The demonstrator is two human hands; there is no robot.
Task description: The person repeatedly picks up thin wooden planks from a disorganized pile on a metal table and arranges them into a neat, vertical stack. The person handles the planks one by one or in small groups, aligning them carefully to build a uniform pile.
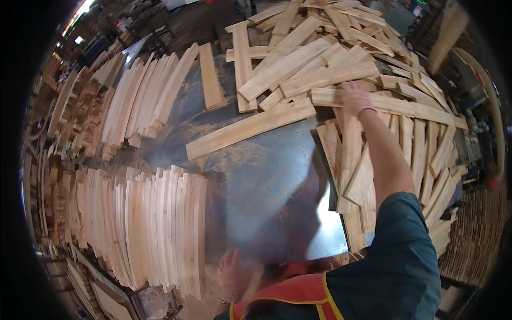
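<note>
the right hand [354, 98] reaches far across the desk [266, 186], arm stretched out, and lies palm down with fingers spread on a long pale wooden slat [394, 105] that runs left to right along the near edge of a big loose heap of slats [330, 48]. the hand rests flat on the slat and does not close around it. the slat lies directly under the palm and extends from there to the right, over shorter boards that fan out toward the near right. just left of the hand, another long plank [250, 128] lies slantwise on the bare metal of the desk, with sawdust scattered around it. the left hand [234, 274] is near the body at the near edge of the desk, fingers loosely open and pointing far, holding nothing; whether it presses on the edge cannot be told. to the left, well apart from both hands, tidy rows of stacked slats [144, 229] stand on edge, with a second such row [138, 101] farther off.
</note>
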